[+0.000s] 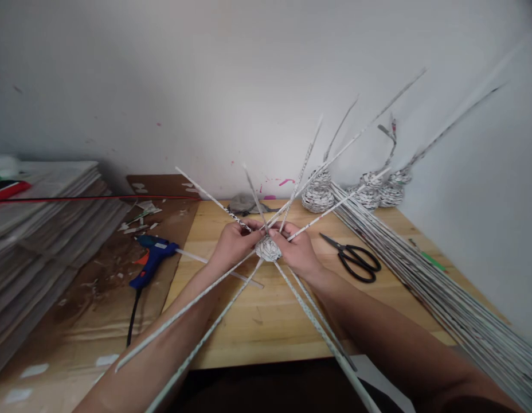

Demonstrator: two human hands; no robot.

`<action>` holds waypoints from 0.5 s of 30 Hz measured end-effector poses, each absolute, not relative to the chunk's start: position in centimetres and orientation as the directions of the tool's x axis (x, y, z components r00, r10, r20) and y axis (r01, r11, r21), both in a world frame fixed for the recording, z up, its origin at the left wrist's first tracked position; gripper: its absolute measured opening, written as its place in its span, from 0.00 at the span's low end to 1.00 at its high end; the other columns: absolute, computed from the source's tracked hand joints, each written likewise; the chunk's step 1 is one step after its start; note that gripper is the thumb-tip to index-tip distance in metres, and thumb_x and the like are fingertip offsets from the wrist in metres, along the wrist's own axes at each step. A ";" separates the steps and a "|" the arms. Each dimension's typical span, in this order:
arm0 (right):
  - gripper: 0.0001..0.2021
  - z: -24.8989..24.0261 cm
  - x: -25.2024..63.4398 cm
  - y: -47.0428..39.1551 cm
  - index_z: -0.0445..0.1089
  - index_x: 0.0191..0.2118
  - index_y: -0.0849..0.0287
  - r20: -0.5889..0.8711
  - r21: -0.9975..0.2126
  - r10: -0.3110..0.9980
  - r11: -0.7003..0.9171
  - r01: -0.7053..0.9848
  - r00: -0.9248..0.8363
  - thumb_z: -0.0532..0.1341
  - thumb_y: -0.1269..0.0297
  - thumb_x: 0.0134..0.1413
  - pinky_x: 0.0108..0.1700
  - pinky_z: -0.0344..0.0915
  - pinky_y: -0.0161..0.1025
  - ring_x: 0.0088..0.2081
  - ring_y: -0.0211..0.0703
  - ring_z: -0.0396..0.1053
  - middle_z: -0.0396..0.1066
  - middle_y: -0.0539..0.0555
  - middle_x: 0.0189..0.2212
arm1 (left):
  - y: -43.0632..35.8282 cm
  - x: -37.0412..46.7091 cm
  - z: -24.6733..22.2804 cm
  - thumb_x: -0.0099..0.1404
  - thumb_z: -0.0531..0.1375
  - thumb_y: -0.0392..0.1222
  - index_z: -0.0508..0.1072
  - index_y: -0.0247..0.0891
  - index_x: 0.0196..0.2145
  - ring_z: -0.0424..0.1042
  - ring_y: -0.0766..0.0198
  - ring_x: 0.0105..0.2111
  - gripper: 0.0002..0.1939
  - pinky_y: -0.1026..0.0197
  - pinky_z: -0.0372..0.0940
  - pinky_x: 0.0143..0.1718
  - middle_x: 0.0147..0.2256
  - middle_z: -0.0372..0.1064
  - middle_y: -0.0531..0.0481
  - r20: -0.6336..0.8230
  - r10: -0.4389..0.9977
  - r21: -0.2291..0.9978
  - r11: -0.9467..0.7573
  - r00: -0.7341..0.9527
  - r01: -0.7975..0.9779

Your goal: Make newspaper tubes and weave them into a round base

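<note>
Woven paper piece: above the middle of the desk, between near and far edges, its paper tubes splayed outward. Your left hand and right hand flank it, fingers closed on its upper rim around the tube bases. Handling, judged: very light, body slightly springy; tubes stiff lengthwise but liable to crease. Best hold: woven rim, light pinch, off the long ends. Pose: your forearms converge from the near edge, thumbs almost meeting. Scissors lie toward the right edge.
</note>
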State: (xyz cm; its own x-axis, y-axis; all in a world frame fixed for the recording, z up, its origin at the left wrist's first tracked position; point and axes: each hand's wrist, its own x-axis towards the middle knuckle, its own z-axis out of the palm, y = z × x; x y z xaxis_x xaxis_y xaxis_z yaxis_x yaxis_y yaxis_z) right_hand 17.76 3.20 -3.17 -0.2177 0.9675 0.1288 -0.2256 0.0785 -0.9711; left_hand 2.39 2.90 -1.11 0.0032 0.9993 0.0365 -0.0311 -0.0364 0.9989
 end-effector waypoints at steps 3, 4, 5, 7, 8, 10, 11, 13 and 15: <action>0.16 -3.4 17.6 3.2 0.73 0.41 0.57 0.111 -0.954 0.967 0.039 -0.298 -0.230 0.69 0.54 0.48 0.37 0.69 0.40 0.30 0.41 0.73 0.76 0.50 0.28 | 2.9 2.4 -1.2 0.46 0.70 0.43 0.79 0.34 0.27 0.66 0.68 0.21 0.11 0.65 0.60 0.24 0.22 0.72 0.53 0.014 1.000 0.999 -0.014 0.018 -0.044; 0.17 -3.6 17.5 3.3 0.73 0.41 0.57 0.105 -0.951 0.969 0.033 -0.306 -0.222 0.70 0.54 0.47 0.36 0.69 0.40 0.28 0.40 0.72 0.76 0.49 0.27 | 2.9 2.4 -1.2 0.46 0.71 0.43 0.79 0.34 0.27 0.67 0.68 0.21 0.12 0.65 0.60 0.24 0.22 0.73 0.52 0.008 1.000 0.999 -0.007 0.014 -0.039; 0.17 -3.7 17.5 3.3 0.72 0.40 0.57 0.102 -0.949 0.972 0.031 -0.312 -0.212 0.70 0.54 0.47 0.34 0.69 0.40 0.27 0.40 0.71 0.75 0.49 0.27 | 2.9 2.4 -1.3 0.45 0.71 0.43 0.80 0.34 0.28 0.67 0.67 0.21 0.12 0.65 0.61 0.25 0.22 0.74 0.51 0.005 1.000 0.999 -0.005 0.005 -0.033; 0.17 -3.7 17.5 3.4 0.71 0.39 0.57 0.109 -0.949 0.975 0.045 -0.311 -0.194 0.70 0.53 0.47 0.33 0.68 0.39 0.26 0.39 0.69 0.74 0.48 0.26 | 2.9 2.5 -1.4 0.44 0.72 0.44 0.80 0.33 0.29 0.68 0.66 0.22 0.14 0.64 0.62 0.25 0.23 0.75 0.50 0.009 1.000 0.999 -0.010 -0.021 -0.032; 0.16 -3.7 17.6 3.4 0.71 0.38 0.57 0.118 -0.953 0.976 0.060 -0.298 -0.182 0.70 0.54 0.47 0.33 0.68 0.39 0.26 0.39 0.69 0.74 0.48 0.27 | 2.9 2.6 -1.4 0.43 0.73 0.44 0.81 0.33 0.29 0.69 0.66 0.22 0.15 0.64 0.63 0.26 0.24 0.76 0.49 0.010 0.999 0.999 -0.012 -0.037 -0.041; 0.14 -3.6 17.7 3.4 0.71 0.36 0.57 0.135 -0.965 0.980 0.096 -0.246 -0.149 0.70 0.54 0.48 0.33 0.67 0.38 0.27 0.39 0.70 0.74 0.49 0.27 | 2.8 2.9 -1.7 0.42 0.73 0.46 0.80 0.33 0.28 0.69 0.65 0.22 0.16 0.63 0.64 0.26 0.24 0.76 0.49 0.000 0.998 0.997 -0.005 -0.067 -0.076; 0.13 -3.5 17.8 3.5 0.71 0.35 0.57 0.144 -0.971 0.981 0.114 -0.212 -0.132 0.69 0.55 0.48 0.33 0.67 0.38 0.28 0.39 0.70 0.74 0.49 0.28 | 2.8 3.0 -1.8 0.42 0.74 0.47 0.80 0.33 0.28 0.69 0.65 0.22 0.17 0.63 0.63 0.25 0.23 0.76 0.49 -0.010 0.997 0.996 0.002 -0.082 -0.093; 0.12 -3.4 18.0 3.5 0.71 0.34 0.57 0.163 -0.977 0.981 0.146 -0.153 -0.109 0.68 0.55 0.50 0.34 0.67 0.38 0.30 0.40 0.70 0.73 0.50 0.28 | 2.8 3.3 -2.2 0.41 0.74 0.47 0.80 0.33 0.29 0.69 0.66 0.21 0.19 0.64 0.63 0.24 0.22 0.75 0.50 -0.030 0.995 0.993 0.018 -0.096 -0.120; 0.12 -3.5 18.0 3.5 0.71 0.34 0.58 0.175 -0.979 0.980 0.163 -0.118 -0.093 0.67 0.55 0.51 0.34 0.66 0.38 0.30 0.40 0.70 0.73 0.51 0.29 | 2.7 3.5 -2.5 0.41 0.75 0.48 0.79 0.33 0.30 0.68 0.66 0.21 0.20 0.65 0.62 0.24 0.23 0.75 0.50 -0.045 0.994 0.987 0.029 -0.101 -0.156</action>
